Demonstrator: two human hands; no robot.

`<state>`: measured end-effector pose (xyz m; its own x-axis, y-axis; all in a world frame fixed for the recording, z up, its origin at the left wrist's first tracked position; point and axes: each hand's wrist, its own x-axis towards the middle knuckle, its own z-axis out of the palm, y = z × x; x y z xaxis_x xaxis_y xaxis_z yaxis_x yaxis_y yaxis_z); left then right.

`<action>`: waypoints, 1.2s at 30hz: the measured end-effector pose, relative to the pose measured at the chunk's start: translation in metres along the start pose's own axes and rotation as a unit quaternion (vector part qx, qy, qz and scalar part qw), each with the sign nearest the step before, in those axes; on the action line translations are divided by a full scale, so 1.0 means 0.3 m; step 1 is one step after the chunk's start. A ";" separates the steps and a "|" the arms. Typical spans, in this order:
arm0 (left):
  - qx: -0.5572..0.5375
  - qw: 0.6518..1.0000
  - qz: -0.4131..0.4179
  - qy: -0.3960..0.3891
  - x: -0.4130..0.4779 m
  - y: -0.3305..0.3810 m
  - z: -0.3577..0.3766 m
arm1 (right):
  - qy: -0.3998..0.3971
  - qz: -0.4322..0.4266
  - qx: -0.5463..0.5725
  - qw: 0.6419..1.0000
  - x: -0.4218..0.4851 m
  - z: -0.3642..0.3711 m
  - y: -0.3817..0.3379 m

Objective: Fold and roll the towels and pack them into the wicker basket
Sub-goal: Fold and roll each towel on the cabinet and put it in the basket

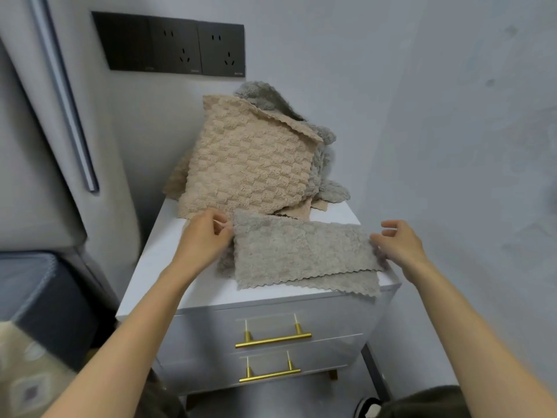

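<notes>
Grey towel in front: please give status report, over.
Left hand pinches folded grey towel at left edge. Right hand open, touching right edge. Towel pile behind, not in the way.

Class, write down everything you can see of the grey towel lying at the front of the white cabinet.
The grey towel is fluffy, waffle-textured cloth with wavy edges, folded over lengthwise so a lower layer peeks out at the near edge. It lies flat on the white cabinet, toward its front right. The left hand pinches its left end; the right hand touches its right end.
</notes>
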<state>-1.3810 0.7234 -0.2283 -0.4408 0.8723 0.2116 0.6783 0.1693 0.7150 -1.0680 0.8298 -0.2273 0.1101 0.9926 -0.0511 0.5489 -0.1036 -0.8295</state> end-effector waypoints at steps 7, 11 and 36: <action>0.172 0.969 -0.023 -0.178 -0.037 -0.006 0.034 | -0.042 0.010 -0.168 0.985 -0.036 -0.009 0.011; 0.147 0.971 -0.047 -0.181 -0.049 0.008 0.043 | -0.055 0.011 -0.201 0.978 -0.059 -0.021 0.011; -0.273 0.956 -0.101 -0.029 -0.001 0.026 -0.025 | -0.103 -0.019 0.002 0.994 -0.168 -0.111 -0.014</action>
<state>-1.3800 0.7210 -0.2179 -0.4862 0.8738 0.0059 0.1679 0.0867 0.9820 -1.0483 0.7782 -0.2028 -0.0831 0.9877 -0.1321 0.5468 -0.0656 -0.8347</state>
